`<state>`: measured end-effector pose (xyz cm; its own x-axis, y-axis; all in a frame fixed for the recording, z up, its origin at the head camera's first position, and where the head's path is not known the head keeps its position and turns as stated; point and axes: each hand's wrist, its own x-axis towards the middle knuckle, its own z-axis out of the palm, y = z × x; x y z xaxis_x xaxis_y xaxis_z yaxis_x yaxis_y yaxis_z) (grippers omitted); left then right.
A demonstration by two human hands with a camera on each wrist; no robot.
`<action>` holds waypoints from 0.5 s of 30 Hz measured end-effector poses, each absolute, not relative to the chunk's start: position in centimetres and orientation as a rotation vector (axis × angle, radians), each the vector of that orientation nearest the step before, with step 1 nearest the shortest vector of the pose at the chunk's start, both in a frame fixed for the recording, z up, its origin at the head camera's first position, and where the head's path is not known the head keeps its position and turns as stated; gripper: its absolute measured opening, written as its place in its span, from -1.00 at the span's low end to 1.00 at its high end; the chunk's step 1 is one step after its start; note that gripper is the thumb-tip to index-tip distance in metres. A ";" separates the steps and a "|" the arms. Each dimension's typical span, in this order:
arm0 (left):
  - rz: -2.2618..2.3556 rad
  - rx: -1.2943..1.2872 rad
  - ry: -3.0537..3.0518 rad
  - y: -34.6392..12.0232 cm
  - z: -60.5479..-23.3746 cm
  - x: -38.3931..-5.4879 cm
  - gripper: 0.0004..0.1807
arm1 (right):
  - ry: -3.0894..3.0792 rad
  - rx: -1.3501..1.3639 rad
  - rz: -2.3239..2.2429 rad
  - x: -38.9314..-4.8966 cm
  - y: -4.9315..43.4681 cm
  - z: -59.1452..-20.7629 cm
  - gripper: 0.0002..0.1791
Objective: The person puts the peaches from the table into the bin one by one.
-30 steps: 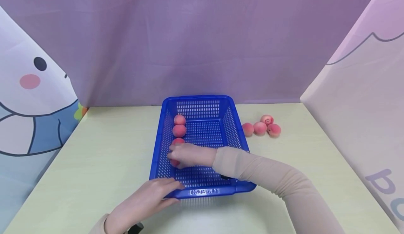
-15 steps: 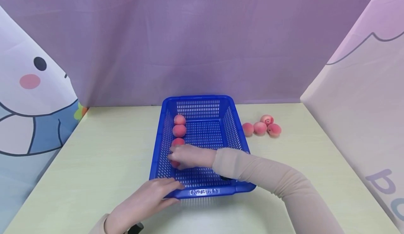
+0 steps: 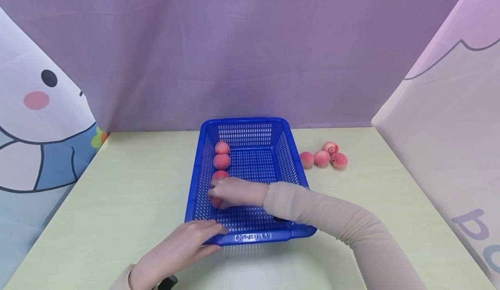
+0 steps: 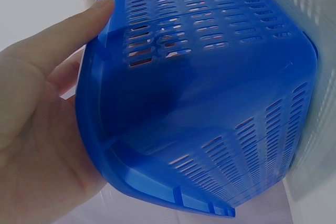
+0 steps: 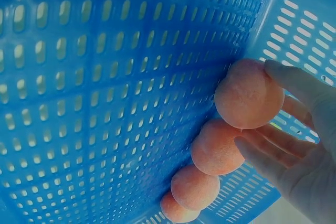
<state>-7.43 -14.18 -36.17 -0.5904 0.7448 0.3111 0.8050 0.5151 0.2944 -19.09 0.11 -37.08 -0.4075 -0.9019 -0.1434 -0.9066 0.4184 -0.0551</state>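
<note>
A blue plastic basket point(image 3: 298, 233) with slotted walls stands mid-table. The left hand point(image 3: 191, 242) grips the rim at its near left corner; in the left wrist view the thumb point(image 4: 79, 30) lies over the rim. Inside the basket, the right hand point(image 3: 234, 192) holds the nearest peach point(image 5: 249, 95) of a row along the left wall, with the thumb against one side. Behind it a second peach point(image 5: 216, 148) has a fingertip close against it. Farther along that row are two more pink peaches point(image 3: 222, 162), one behind the other.
Several loose peaches point(image 3: 322, 159) lie on the pale table point(image 3: 136, 181) just right of the basket. A purple cloth backdrop point(image 3: 250, 55) rises behind, with printed panels on both sides. The right forearm's beige sleeve point(image 3: 324, 212) crosses the basket's right rim.
</note>
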 end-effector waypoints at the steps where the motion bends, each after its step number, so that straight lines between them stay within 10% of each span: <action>1: -0.622 -1.342 -2.605 -14.2 -36.2 -7.4 -0.77 | 2.514 -1.619 0.041 -19.1 0.1 -37.0 -0.76; 15: -0.617 -1.346 -2.604 -14.2 -36.1 -7.5 -0.77 | 2.578 -1.560 0.064 -19.4 0.4 -34.9 -0.63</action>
